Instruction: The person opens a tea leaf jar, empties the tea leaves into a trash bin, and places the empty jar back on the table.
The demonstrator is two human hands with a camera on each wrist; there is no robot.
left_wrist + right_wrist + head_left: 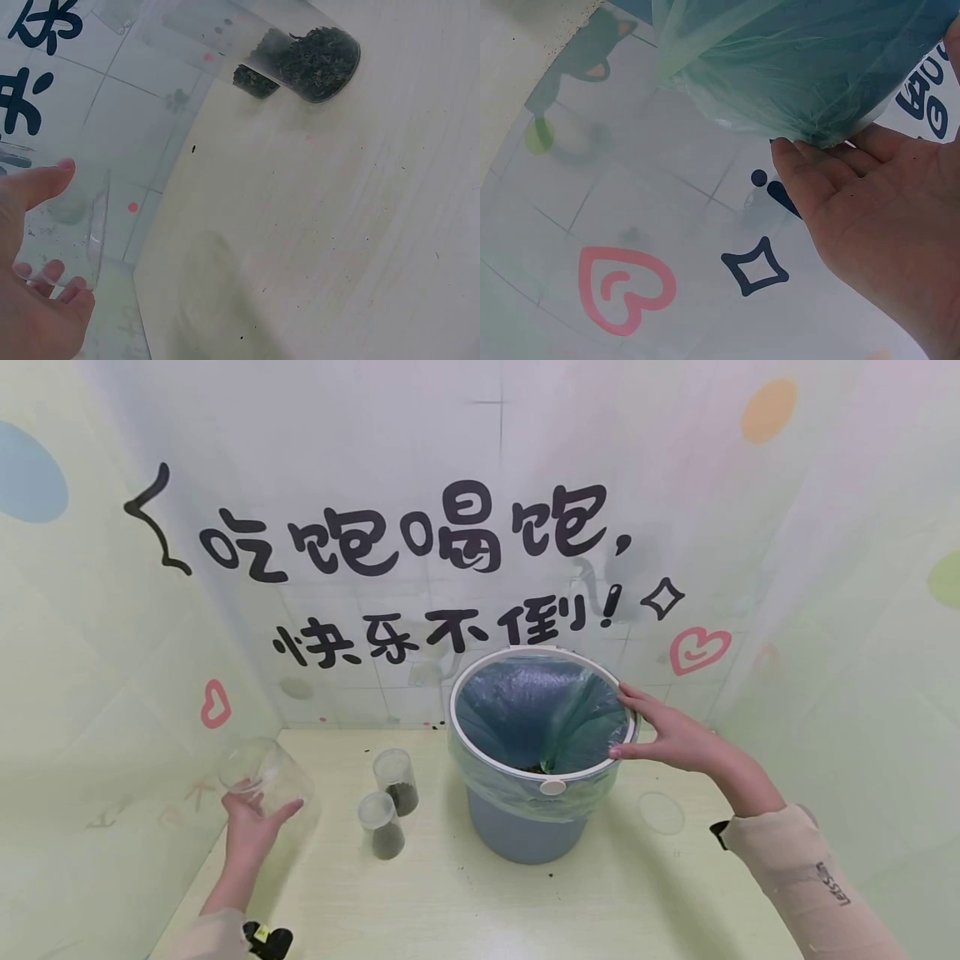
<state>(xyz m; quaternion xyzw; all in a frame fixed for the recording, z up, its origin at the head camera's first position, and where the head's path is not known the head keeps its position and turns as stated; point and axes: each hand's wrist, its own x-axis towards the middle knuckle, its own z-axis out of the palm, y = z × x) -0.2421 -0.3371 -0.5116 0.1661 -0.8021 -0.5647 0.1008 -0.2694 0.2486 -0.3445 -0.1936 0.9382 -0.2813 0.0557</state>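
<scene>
At the far left, my left hand (251, 831) holds a clear plastic jar (279, 777), thumb on one side and fingers on the other; the jar looks tilted. My right hand (686, 742) grips the right side of a blue trash bin (528, 837) at its white rim, thumb and fingers spread apart. A thin green trash bag (780, 82) lines the bin and folds over its outside, against the right fingers. Dark bits lie at the bin's bottom. Between jar and bin stand two clear containers (387, 841) partly filled with dark dried leaves (319, 64).
A clear round lid or ring (662, 812) lies right of the bin on the pale table (480, 918). Dark crumbs are scattered there. Printed sheet walls (420, 443) with black lettering and hearts enclose the back and sides, close behind the bin.
</scene>
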